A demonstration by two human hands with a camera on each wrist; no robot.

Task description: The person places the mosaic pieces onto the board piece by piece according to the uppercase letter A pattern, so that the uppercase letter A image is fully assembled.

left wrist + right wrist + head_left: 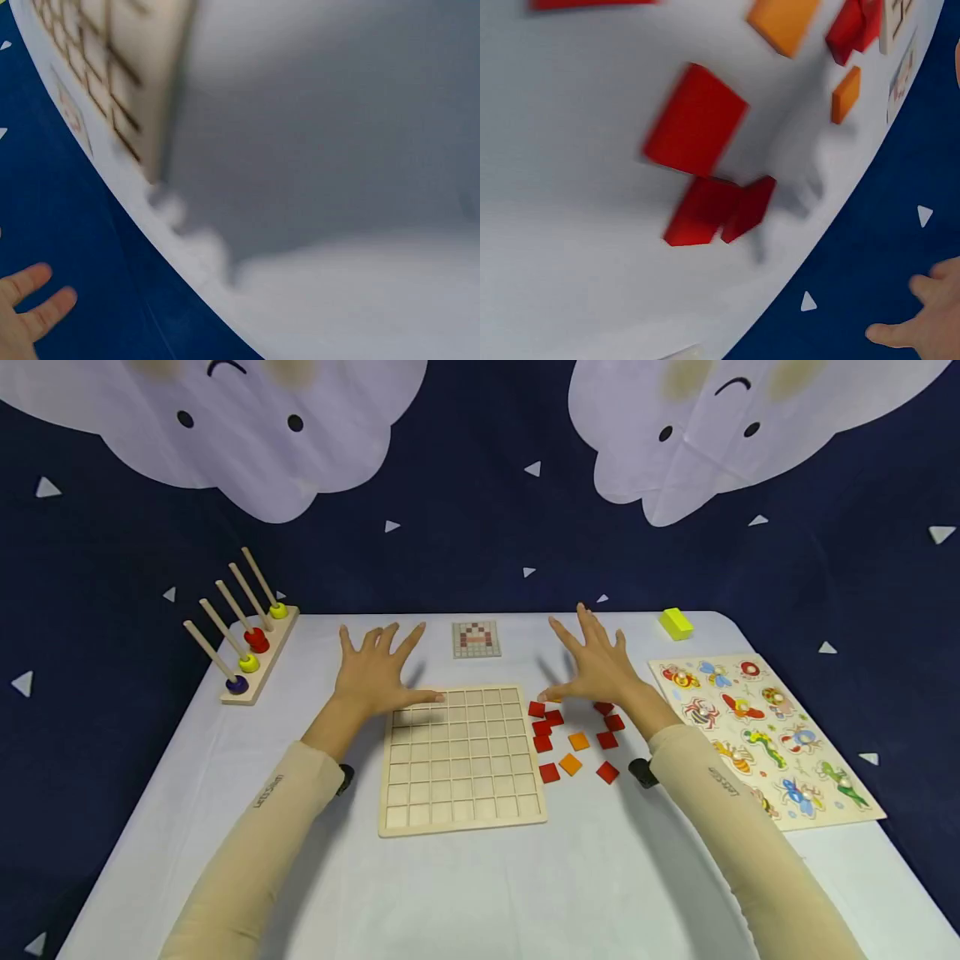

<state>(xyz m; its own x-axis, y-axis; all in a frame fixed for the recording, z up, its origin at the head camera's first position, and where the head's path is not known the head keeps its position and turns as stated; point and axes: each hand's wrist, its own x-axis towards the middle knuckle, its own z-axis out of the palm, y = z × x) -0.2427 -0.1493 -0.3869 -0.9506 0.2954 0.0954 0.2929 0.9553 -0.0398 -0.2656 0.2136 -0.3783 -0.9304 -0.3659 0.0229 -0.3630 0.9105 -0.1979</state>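
A wooden grid board (459,758) lies on the white table (480,885), its corner also in the left wrist view as the grid board (112,67). My left hand (378,670) hovers with fingers spread over the board's far left corner and holds nothing; only its fingers (30,304) show in the wrist view. Right of the board lie several red tiles (542,727) and two orange tiles (578,742). My right hand (596,662) is spread flat above them, empty. The right wrist view shows red tiles (696,120), an orange tile (784,21) and fingertips (922,322).
A small pattern card (476,639) lies beyond the board. A wooden peg rack with coloured rings (251,647) stands at the far left. A yellow block (676,623) and an insect peg puzzle (761,731) sit on the right. Dark backdrop with clouds behind.
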